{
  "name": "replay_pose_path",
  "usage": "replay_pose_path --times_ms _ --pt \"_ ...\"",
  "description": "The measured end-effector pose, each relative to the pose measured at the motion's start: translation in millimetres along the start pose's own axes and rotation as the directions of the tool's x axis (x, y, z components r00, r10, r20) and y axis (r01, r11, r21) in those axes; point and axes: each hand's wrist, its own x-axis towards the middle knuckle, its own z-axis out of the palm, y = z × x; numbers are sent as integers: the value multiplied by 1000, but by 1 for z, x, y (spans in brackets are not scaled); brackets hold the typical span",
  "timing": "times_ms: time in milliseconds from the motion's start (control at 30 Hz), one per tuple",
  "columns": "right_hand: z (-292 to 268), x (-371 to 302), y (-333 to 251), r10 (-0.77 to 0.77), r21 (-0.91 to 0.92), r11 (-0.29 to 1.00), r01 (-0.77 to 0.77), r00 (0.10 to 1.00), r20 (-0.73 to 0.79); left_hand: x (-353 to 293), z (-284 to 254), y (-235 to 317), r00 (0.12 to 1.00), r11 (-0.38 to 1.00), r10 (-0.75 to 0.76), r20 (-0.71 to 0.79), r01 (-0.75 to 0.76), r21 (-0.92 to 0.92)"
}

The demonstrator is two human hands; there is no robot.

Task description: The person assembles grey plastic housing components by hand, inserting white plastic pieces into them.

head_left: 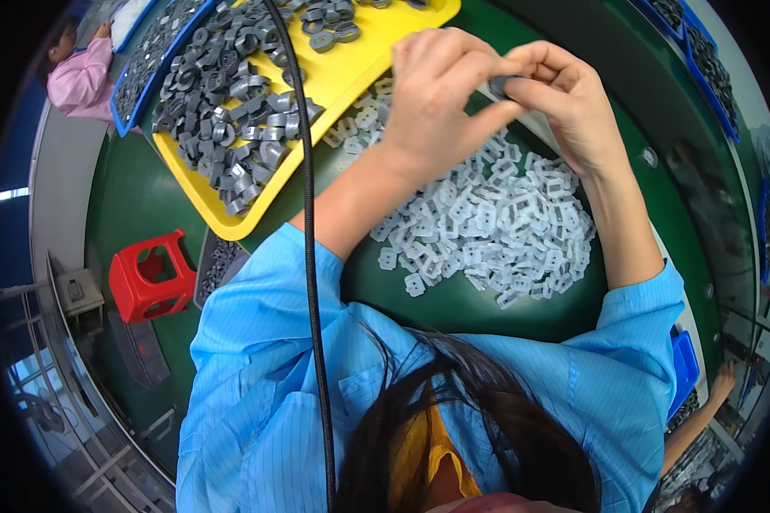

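Note:
My left hand (449,98) and my right hand (569,103) meet above the far side of a heap of white translucent plastic pieces (496,222). Between their thumbs and fingertips is a small dark grey plastic part (497,85), mostly covered by the fingers. Both hands are closed in a pinch at it. Just left of my left hand lies a yellow tray (351,81), holding many loose grey ring-like parts (231,111). The white pieces are small, flat and rectangular with openings, and they lie on a green tabletop (385,295).
A black cord (306,171) hangs across the view, in front of the tray and my left sleeve. Blue trays of parts (150,73) stand far left and far right. A red stool (152,278) is at the left. Other people are at the upper left and lower right.

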Motion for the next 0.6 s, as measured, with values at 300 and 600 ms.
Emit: replay_pose_path --times_ms 300,600 --pt "-60 13 32 20 -446 880 -164 951 -310 12 -33 -26 954 993 -16 300 -21 120" --pt "-71 19 21 -438 -862 507 -4 860 -262 10 -148 -134 480 903 -428 766 261 341"
